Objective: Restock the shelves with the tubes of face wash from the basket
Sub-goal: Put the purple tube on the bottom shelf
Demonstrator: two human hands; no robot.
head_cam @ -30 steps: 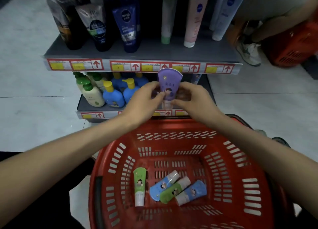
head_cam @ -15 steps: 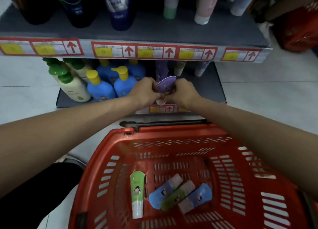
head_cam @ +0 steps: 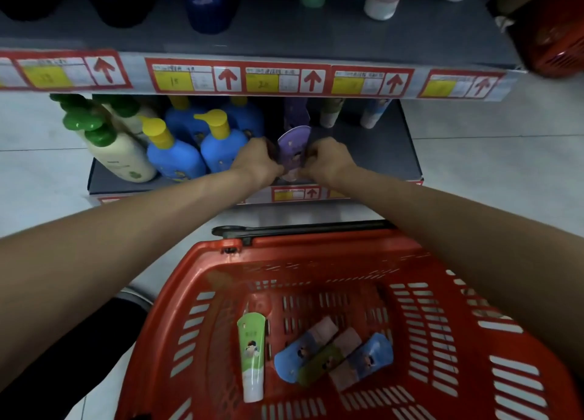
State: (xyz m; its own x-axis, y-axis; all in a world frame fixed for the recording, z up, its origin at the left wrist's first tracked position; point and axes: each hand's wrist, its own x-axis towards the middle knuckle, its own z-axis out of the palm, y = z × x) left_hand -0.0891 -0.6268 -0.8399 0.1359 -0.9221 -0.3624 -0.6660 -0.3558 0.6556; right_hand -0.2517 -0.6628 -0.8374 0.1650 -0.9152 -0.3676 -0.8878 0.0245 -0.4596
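The purple tube (head_cam: 294, 148) of face wash stands cap-down at the front of the lower shelf (head_cam: 382, 154), held between both hands. The left hand (head_cam: 256, 164) grips its left edge with curled fingers, and the right hand (head_cam: 328, 160) pinches its right edge. Its cap seems to touch the shelf, though the fingers hide the contact. A second purple tube (head_cam: 296, 111) stands just behind it. Blue pump bottles (head_cam: 221, 143) stand just beside the left hand. Nearer the person, the red basket (head_cam: 316, 252) holds a green tube (head_cam: 252, 353) lying alone, and near it three overlapping tubes (head_cam: 331, 356).
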